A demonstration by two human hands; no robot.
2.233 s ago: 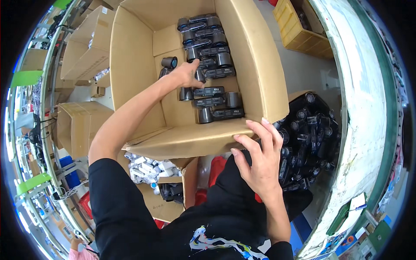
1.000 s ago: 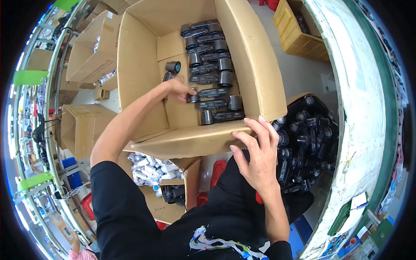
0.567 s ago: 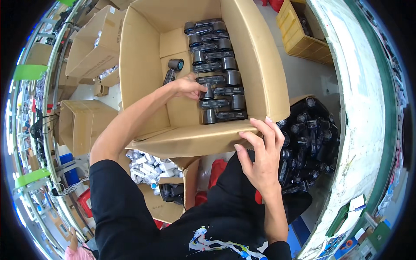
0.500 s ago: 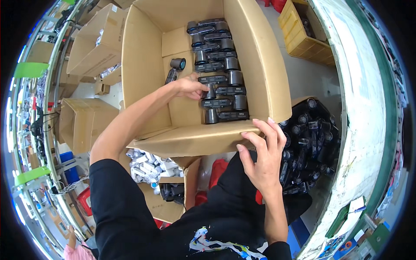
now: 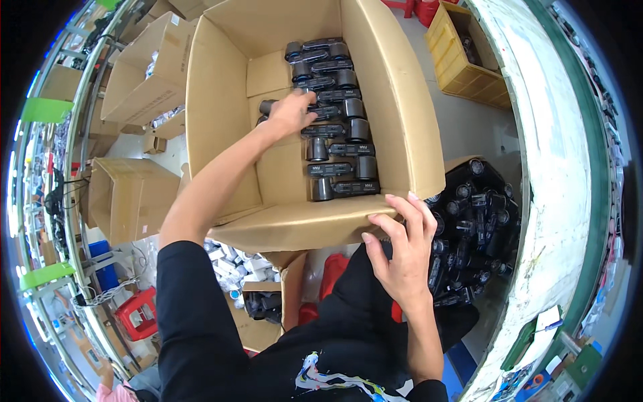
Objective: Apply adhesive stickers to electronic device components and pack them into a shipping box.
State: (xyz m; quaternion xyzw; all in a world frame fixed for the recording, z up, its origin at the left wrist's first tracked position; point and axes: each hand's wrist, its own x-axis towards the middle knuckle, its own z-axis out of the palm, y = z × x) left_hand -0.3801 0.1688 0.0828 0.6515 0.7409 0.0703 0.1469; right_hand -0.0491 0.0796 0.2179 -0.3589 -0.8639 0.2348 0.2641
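Inside a deep cardboard box (image 5: 281, 228), black handheld fans (image 5: 333, 169) lie packed in a row along the right side, their round heads alternating left and right. My left hand (image 5: 289, 112) reaches over the left side of the row, thumb and forefinger apart at the fans midway along it. Partly behind that hand, a separate fan (image 5: 266, 106) lies on the box's bare left floor. Its lower part is mostly covered. My right hand (image 5: 405, 251) has its fingers spread, with the fingertips at the box's near right edge. Nothing shows in its grasp.
A heap of black fans (image 5: 469, 234) fills a container to the right, beside a long white ledge (image 5: 542, 201). Below the box is a carton (image 5: 295, 285) of white and black pieces. A yellow crate (image 5: 462, 74) stands far right; more cartons (image 5: 137, 197) stand at left.
My left hand has moved away from me along the row, from the nearer fans to the middle ones, and now partly covers the separate fan. My right hand stays at the box's edge.
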